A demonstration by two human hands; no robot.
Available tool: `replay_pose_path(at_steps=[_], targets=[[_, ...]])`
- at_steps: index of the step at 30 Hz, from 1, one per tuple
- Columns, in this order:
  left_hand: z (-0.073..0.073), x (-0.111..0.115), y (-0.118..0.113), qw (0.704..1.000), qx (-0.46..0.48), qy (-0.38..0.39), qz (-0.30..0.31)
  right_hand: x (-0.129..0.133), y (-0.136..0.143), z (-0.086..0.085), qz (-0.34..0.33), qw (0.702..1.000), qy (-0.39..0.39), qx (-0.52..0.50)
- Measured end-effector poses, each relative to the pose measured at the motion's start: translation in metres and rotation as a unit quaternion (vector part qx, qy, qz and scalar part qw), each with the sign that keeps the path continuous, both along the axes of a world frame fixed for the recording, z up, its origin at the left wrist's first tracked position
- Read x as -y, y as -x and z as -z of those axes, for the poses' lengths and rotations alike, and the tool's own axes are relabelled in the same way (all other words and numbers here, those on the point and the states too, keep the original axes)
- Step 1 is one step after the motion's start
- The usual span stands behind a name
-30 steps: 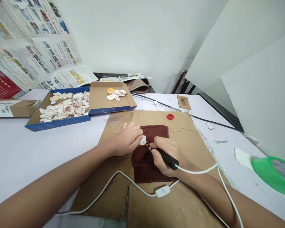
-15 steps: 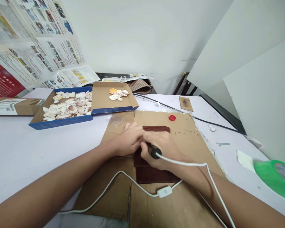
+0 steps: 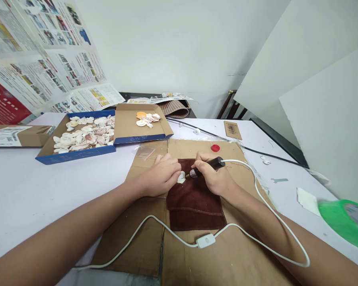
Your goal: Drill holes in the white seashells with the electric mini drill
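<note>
A white seashell (image 3: 181,177) lies on a folded dark-red cloth (image 3: 193,216). My left hand (image 3: 161,174) pinches the shell's left edge, fingertips partly hidden behind the knuckles. In my right hand (image 3: 215,177) is a black mini electric drill (image 3: 211,165), held tilted like a pen, its thin bit close to the shell's right side; whether it touches I cannot tell. A white cable (image 3: 250,169) runs from the drill's back end over my right forearm to an inline switch (image 3: 206,240) below the cloth.
Flattened cardboard (image 3: 197,262) lies under the cloth. A blue box (image 3: 77,157) of seashells stands left, with several shells (image 3: 148,119) on its lid. A red cap (image 3: 215,148), green tape roll (image 3: 346,222), small wrench (image 3: 279,180) and dark cord (image 3: 274,157) lie around.
The drill has swung from pointing away, above the shell, to a low slant from the right. My right hand has moved right, uncovering the shell. My left hand stays in place.
</note>
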State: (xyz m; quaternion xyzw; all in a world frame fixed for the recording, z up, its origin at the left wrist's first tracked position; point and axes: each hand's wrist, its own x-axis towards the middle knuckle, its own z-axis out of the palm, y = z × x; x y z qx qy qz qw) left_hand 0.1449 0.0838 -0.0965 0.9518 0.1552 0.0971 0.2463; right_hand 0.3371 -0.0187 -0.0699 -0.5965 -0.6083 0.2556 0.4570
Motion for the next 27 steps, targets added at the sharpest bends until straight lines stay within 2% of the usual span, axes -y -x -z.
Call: replay_pose_path(at_steps=[5, 10, 13, 18, 23, 25, 27], targets=[[0.0, 0.0, 0.0, 1.0, 0.011, 0.005, 0.002, 0.014, -0.005, 0.008, -0.01, 0.999, -0.011, -0.029], [0.0, 0.001, 0.0, 1.0, 0.014, 0.007, 0.001, 0.03, 0.0, 0.016, -0.005, 0.998, -0.057, 0.01], [0.001, 0.001, 0.0, 1.0, 0.016, 0.004, -0.002, 0.037, 0.007, 0.016, -0.026, 0.993, -0.089, 0.073], [0.0, 0.001, 0.0, 1.0, 0.019, 0.006, 0.002, 0.043, 0.023, 0.005, -0.059, 0.964, -0.143, 0.218], [0.001, -0.001, 0.001, 1.0, 0.019, 0.016, 0.001, 0.039, 0.038, -0.003, -0.067, 0.953, -0.105, 0.275], [0.004, -0.002, 0.001, 1.0, 0.023, 0.015, 0.003, 0.031, 0.042, -0.004, -0.061, 0.957, -0.09, 0.27], [0.006, -0.003, 0.001, 1.0, 0.028, 0.013, 0.001, 0.021, 0.046, -0.008, -0.036, 0.965, -0.04, 0.256]])
